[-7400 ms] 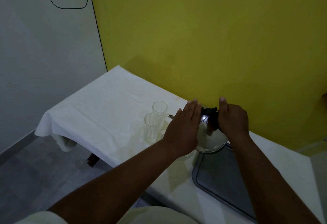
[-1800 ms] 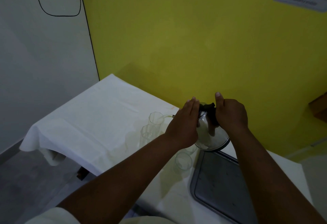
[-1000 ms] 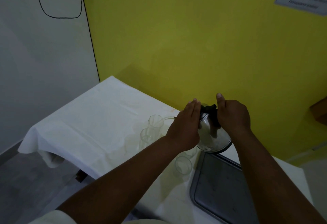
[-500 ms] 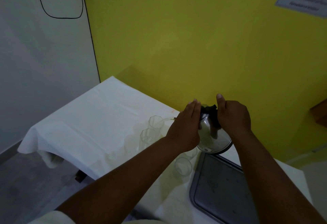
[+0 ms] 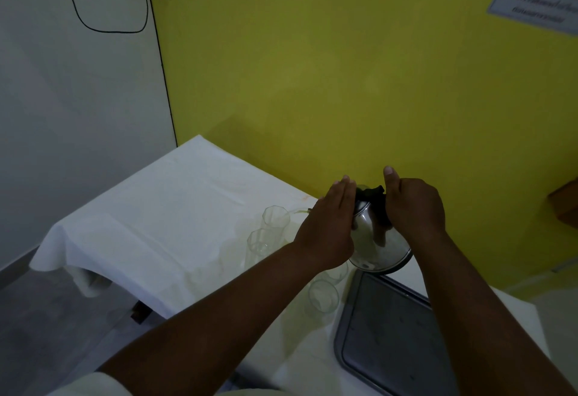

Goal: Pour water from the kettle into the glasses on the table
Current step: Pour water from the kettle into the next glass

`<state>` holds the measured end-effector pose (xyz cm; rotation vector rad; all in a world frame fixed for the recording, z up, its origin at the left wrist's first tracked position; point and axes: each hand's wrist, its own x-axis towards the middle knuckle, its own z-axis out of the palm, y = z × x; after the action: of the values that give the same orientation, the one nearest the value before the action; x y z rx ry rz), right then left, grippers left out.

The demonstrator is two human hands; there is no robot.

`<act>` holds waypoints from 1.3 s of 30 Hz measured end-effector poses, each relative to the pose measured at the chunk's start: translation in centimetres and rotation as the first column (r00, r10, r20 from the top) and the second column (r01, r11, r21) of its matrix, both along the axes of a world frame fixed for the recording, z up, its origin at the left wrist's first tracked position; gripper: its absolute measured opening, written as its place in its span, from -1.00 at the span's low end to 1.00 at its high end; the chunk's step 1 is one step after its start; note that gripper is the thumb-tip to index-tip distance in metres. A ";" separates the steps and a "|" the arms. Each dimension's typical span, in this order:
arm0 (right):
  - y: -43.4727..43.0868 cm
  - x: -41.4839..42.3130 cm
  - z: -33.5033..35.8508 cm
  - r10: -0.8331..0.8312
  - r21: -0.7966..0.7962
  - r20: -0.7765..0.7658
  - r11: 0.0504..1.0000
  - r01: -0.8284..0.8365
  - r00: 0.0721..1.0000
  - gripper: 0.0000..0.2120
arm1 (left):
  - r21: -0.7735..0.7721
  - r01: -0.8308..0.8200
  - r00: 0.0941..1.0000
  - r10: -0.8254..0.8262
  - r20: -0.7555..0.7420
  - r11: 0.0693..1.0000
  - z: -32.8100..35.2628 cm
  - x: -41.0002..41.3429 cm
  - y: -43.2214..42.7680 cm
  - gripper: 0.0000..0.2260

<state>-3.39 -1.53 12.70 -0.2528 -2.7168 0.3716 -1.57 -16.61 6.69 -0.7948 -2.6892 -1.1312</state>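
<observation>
A shiny steel kettle [image 5: 380, 247] with a black handle is tilted to the left above the white-clothed table [image 5: 162, 214]. My right hand [image 5: 413, 205] is closed around its handle. My left hand [image 5: 328, 226] lies flat against the kettle's left side, fingers straight. A thin stream runs from the spout into the far tall glass [image 5: 275, 217]. A second tall glass [image 5: 259, 242] stands just in front of it. Two shorter glasses stand nearer me: one [image 5: 323, 297] in plain view, the other [image 5: 336, 272] partly hidden under my left wrist.
A dark metal tray [image 5: 384, 339] lies on the table at the right, below the kettle. The yellow wall [image 5: 344, 83] runs close behind the table. The table's left edge drops to the floor [image 5: 47, 317].
Since several seconds ago the view shifted and two short glasses came into sight. Over the last second the hands and tilted kettle have barely moved.
</observation>
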 end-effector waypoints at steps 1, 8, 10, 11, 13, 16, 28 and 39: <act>0.0 0.0 0.0 0.000 -0.002 0.003 1.000 0.000 1.000 -0.38 | 0.001 -0.001 1.000 0.001 -0.002 1.000 0.0 0.0 0.0 -0.22; -0.1 0.1 0.2 0.007 0.002 0.005 1.000 -0.007 1.000 -0.38 | 0.007 0.000 1.000 0.000 -0.001 1.000 0.0 0.0 0.0 -0.21; -0.1 0.1 0.2 0.005 0.007 0.005 1.000 -0.005 1.000 -0.38 | 0.007 0.000 1.000 0.000 0.003 1.000 0.1 0.0 -0.1 -0.21; -0.1 0.1 0.2 0.006 0.010 0.004 1.000 -0.006 1.000 -0.38 | 0.005 -0.001 1.000 0.001 0.004 1.000 0.1 0.1 -0.1 -0.21; -0.2 0.1 0.2 0.006 0.016 0.007 1.000 -0.006 1.000 -0.38 | 0.004 -0.003 1.000 0.003 0.004 1.000 0.1 0.1 -0.1 -0.21; -0.1 0.1 0.1 0.006 0.015 0.007 1.000 -0.006 1.000 -0.38 | 0.001 -0.001 1.000 0.001 0.005 1.000 0.1 0.1 -0.1 -0.21; 0.2 0.3 -1.0 -0.008 -0.103 -0.014 0.995 0.006 1.000 -0.39 | -0.030 0.010 1.000 -0.010 0.001 1.000 0.1 0.1 0.0 -0.24; -0.4 1.1 -2.5 -0.070 -0.324 -0.055 0.945 0.049 0.996 -0.38 | -0.070 0.004 0.999 -0.007 -0.045 0.998 0.2 0.2 -0.2 -0.25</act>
<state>-2.33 -1.97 10.15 -0.4033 -2.5658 0.7946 -1.32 -16.83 6.93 -0.8287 -2.7041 -1.0123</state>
